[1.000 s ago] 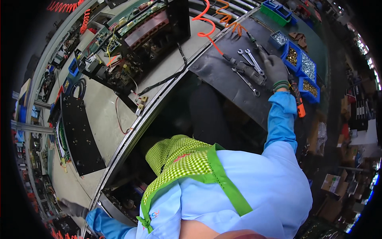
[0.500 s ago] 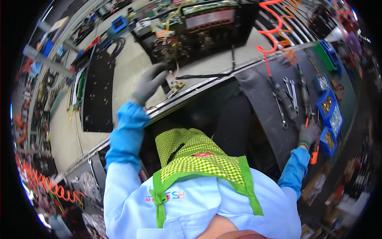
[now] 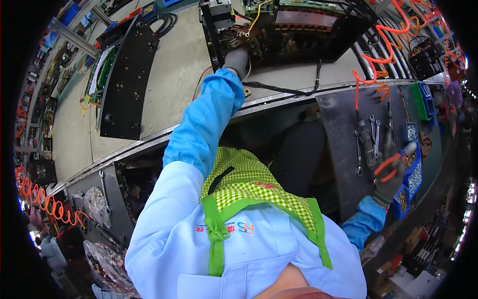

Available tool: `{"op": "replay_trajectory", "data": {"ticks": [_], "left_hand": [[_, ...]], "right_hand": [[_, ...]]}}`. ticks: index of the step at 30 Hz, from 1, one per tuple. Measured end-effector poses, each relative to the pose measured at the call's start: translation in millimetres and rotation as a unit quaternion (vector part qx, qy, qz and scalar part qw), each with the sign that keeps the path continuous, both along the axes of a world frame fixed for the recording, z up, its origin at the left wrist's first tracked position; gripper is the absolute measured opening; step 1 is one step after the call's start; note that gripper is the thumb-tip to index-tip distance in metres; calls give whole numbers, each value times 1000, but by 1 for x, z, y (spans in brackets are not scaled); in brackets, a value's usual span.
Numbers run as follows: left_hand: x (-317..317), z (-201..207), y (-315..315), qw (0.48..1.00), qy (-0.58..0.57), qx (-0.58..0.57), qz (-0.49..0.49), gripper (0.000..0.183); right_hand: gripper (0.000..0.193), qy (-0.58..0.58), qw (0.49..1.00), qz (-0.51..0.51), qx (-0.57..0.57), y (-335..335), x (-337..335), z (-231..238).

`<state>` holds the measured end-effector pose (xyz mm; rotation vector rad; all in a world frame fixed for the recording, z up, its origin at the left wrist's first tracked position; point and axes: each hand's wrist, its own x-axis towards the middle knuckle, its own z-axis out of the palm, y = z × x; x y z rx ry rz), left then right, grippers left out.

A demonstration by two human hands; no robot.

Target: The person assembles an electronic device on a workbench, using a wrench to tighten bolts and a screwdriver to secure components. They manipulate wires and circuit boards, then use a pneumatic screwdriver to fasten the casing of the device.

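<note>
My left hand [image 3: 237,62], in a grey glove, reaches into the open front of a dark metal chassis [image 3: 311,37]. Its fingers are hidden among the wiring and parts, so what they touch cannot be made out. Beside that hand, a yellow wire [image 3: 255,19] ending in a ring terminal hangs down. In my right hand [image 3: 390,180], also gloved, is a pair of orange-handled pliers [image 3: 387,164], held above the dark side bench near the blue bins of hardware. The pliers' jaws do not show clearly.
Wrenches [image 3: 377,133] and a pneumatic driver [image 3: 366,142] lie on the dark side bench [image 3: 338,129]. Blue bins [image 3: 415,180] hold small hardware. Left of the chassis stands a black panel [image 3: 127,82]. A black cable [image 3: 281,90] crosses the bench edge; coiled orange hoses [image 3: 381,45] hang at right.
My left hand has moved forward and right, from above the bench edge into the chassis. My right hand has lifted the orange-handled pliers from the side bench. The whole view has shifted.
</note>
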<state>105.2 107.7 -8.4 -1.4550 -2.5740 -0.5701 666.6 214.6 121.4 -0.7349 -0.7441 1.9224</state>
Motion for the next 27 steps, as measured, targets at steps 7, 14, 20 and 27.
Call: {"op": "replay_trajectory", "data": {"ticks": [7,14,20,27], "left_hand": [[5,3,-24,996,-73,-27,-48,20],[25,8,-27,779,-580,229,60,25],[36,18,-24,831,-488,245,112,35],[20,27,-29,806,-571,138,75,35]], "right_hand": [[44,-124,952,232,156,-39,-147,-19],[56,-351,675,347,549,-56,-272,-25],[61,-426,569,322,624,-22,-337,-48],[60,-449,538,331,632,-15,-368,-53]]}}
